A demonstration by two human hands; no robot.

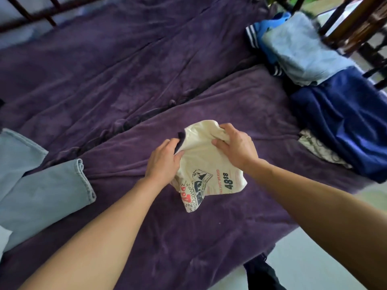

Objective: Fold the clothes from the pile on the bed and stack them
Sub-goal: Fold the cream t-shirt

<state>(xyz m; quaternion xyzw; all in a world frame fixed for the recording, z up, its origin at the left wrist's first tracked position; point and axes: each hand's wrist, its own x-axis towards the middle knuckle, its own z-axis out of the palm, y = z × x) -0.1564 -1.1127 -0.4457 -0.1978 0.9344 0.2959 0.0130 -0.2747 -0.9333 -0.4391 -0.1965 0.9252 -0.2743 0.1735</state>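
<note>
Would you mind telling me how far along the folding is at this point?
Done: a pale blue garment lies folded on top of other clothes at the far right. In hand: the left hand and right hand both grip a bunched cream T-shirt. Left: the navy garment and the jeans lie spread out, apparently unfolded.

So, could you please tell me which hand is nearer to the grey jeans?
Left. The left hand grips the cream T-shirt to the right of the grey jeans; the right hand grips the shirt's other side, farther off.
</note>
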